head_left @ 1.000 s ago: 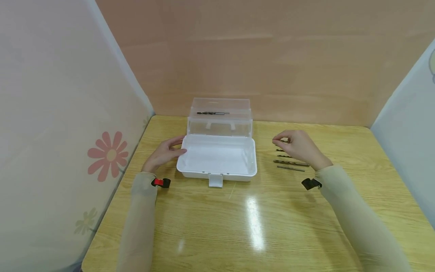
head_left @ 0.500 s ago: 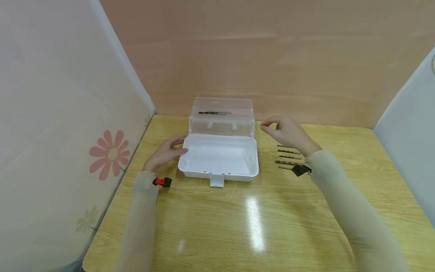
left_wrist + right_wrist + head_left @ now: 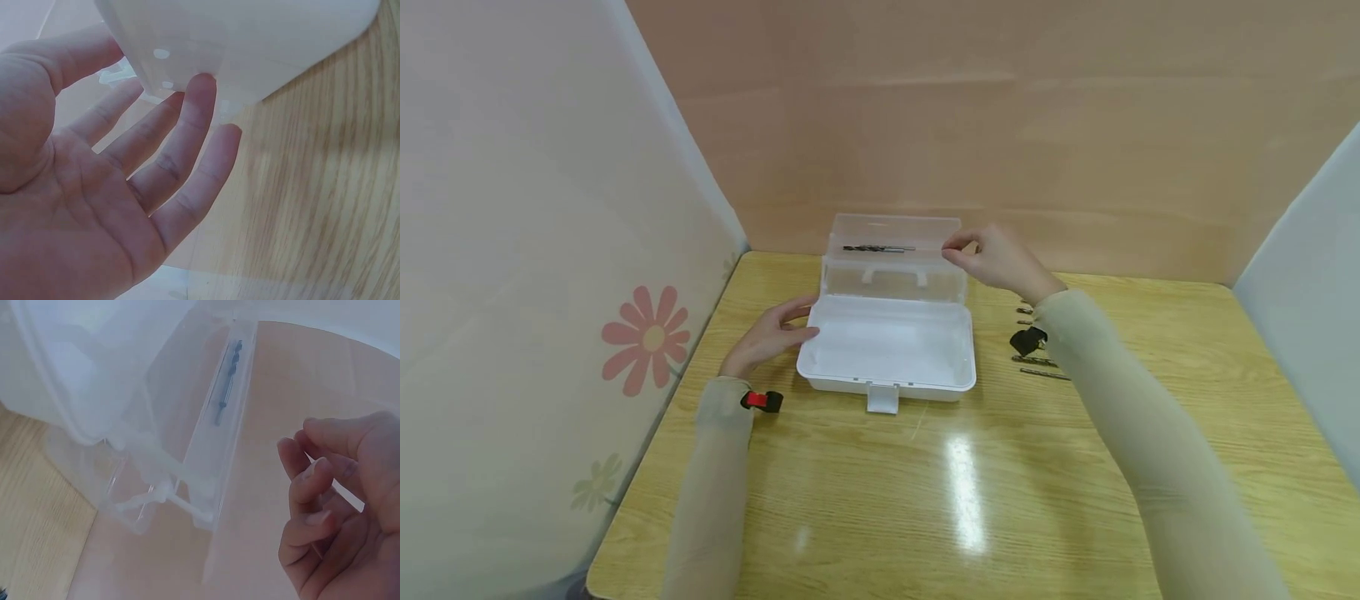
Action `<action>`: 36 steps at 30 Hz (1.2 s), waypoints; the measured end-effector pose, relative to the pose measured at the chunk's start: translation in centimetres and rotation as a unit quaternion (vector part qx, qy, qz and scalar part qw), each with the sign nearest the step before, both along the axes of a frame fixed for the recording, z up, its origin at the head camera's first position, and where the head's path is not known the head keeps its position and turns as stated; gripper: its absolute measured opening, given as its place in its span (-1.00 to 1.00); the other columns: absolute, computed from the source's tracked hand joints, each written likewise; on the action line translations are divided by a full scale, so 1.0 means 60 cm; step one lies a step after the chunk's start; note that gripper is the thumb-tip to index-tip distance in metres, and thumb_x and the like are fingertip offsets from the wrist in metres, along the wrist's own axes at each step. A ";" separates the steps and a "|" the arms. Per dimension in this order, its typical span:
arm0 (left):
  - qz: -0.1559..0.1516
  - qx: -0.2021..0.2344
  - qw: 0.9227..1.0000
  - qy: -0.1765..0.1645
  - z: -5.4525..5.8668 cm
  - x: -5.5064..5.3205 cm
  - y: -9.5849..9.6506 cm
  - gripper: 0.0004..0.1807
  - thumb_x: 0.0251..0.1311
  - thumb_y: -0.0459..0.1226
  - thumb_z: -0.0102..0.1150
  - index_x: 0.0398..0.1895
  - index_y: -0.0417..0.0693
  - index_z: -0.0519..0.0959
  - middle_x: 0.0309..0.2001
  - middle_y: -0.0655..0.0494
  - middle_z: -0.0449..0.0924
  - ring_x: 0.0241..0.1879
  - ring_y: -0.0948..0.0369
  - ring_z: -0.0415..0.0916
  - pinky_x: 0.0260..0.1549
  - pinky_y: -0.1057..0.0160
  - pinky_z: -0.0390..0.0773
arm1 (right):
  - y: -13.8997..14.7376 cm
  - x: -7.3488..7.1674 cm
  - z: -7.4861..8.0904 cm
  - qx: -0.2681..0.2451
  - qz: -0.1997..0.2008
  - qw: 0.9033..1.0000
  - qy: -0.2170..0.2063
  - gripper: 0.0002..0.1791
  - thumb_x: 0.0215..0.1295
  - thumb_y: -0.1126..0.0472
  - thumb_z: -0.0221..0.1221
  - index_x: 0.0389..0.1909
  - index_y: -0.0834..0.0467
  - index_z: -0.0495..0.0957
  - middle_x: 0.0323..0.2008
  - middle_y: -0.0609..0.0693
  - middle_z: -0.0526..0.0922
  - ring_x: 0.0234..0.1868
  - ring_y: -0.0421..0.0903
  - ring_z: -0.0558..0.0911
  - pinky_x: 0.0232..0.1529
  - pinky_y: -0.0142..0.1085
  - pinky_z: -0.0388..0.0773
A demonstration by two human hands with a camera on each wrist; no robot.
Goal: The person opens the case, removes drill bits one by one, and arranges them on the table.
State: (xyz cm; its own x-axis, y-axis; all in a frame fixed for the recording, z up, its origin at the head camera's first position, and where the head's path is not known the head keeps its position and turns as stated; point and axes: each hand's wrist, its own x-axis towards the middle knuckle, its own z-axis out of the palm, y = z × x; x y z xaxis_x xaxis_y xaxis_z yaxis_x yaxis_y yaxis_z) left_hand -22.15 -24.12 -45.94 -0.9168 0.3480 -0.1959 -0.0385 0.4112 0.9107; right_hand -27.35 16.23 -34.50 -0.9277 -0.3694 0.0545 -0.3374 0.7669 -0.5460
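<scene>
A white plastic toolbox (image 3: pixel 958 388) stands on the table, its clear lid swung back. My left hand (image 3: pixel 767 337) is at its left end, thumb overlapping the rim; in the left wrist view its fingers (image 3: pixel 201 103) are spread and slightly bent against the outer wall. Dark twist drill bits (image 3: pixel 874 248) lie in the clear raised tray (image 3: pixel 931 237) behind the box. At that tray's right end my right hand (image 3: pixel 1000 260) pinches thumb to index finger on a small drill bit, which the fingers hide. In the right wrist view the pinched fingertips (image 3: pixel 306 425) are beside the tray.
Several more drill bits (image 3: pixel 1036 361) lie in a column on the table right of the box, partly covered by the right forearm. The latch (image 3: pixel 882 398) hangs at the box front. A backdrop (image 3: pixel 1090 167) stands behind the table.
My right hand has picked up a drill bit from the column on the table and moved left and back to the tray's right end. The left hand has stayed at the box.
</scene>
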 end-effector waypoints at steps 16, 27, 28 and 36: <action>0.002 0.003 1.000 0.002 -0.010 0.000 0.004 -0.21 0.48 -0.10 0.32 0.69 0.22 0.23 0.65 -0.09 0.23 0.48 -0.16 0.43 0.41 -0.20 0.50 | -0.084 -0.067 -0.012 0.027 0.038 0.999 -0.027 -0.69 0.56 0.19 0.20 0.10 0.29 0.73 0.06 0.23 0.78 0.10 0.15 0.71 0.26 0.04 0.60; -0.004 0.005 1.000 0.003 -0.007 0.000 0.011 -0.23 0.48 -0.10 0.32 0.68 0.20 0.25 0.64 -0.10 0.24 0.47 -0.17 0.44 0.40 -0.20 0.51 | -0.109 -0.080 -0.025 0.063 0.027 0.997 -0.029 -0.74 0.55 0.19 0.21 0.07 0.22 0.75 0.08 0.16 0.79 0.14 0.10 0.71 0.30 0.02 0.59; -0.006 0.004 1.000 0.002 -0.007 0.000 0.010 -0.23 0.48 -0.09 0.32 0.68 0.20 0.25 0.64 -0.10 0.24 0.47 -0.17 0.44 0.40 -0.20 0.51 | -0.111 -0.081 -0.028 0.068 0.027 0.997 -0.030 -0.74 0.55 0.18 0.21 0.07 0.21 0.75 0.08 0.15 0.78 0.15 0.10 0.70 0.30 0.02 0.59; -0.008 0.005 1.000 0.006 -0.009 0.004 0.009 -0.23 0.51 -0.13 0.28 0.70 0.18 0.21 0.67 -0.12 0.18 0.47 -0.21 0.42 0.41 -0.23 0.50 | -0.121 -0.083 -0.039 0.099 0.021 0.995 -0.023 -0.75 0.52 0.14 0.27 0.07 0.14 0.75 0.09 0.11 0.79 0.13 0.09 0.71 0.27 0.03 0.57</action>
State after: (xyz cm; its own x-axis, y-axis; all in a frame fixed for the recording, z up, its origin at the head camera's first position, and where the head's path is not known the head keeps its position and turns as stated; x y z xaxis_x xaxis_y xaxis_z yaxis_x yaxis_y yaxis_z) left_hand -21.91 -23.58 -46.47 -0.9131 0.3652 -0.1815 -0.0208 0.4028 0.9151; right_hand -32.32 8.97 -36.87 -0.9114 -0.4064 -0.0653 -0.3490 0.8471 -0.4006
